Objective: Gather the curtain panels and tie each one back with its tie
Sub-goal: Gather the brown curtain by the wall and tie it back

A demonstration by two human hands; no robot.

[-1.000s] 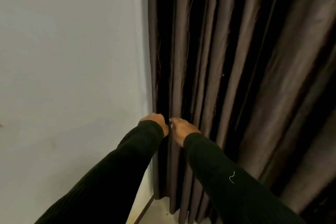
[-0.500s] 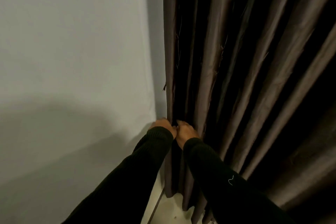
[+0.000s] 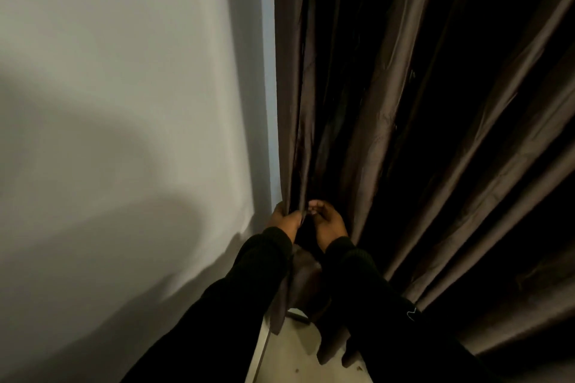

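Observation:
A dark brown curtain panel (image 3: pixel 389 121) hangs in long folds across the right of the head view, its left edge against the wall corner. My left hand (image 3: pixel 284 219) grips that left edge, fingers curled round the fabric. Just to its right, my right hand (image 3: pixel 328 222) pinches a fold of the same panel with curled fingers. Both hands are close together, low on the panel. Below them the gathered cloth (image 3: pixel 303 277) bunches between my dark sleeves. No tie shows in the frame.
A pale wall (image 3: pixel 124 102) fills the left side and carries a broad shadow. Light floor (image 3: pixel 298 357) shows at the bottom under the curtain hem. The right part of the curtain is very dark.
The camera has come closer and lower. My hands stayed together at the curtain's left edge and now hold its folds more firmly, with cloth bunching below them.

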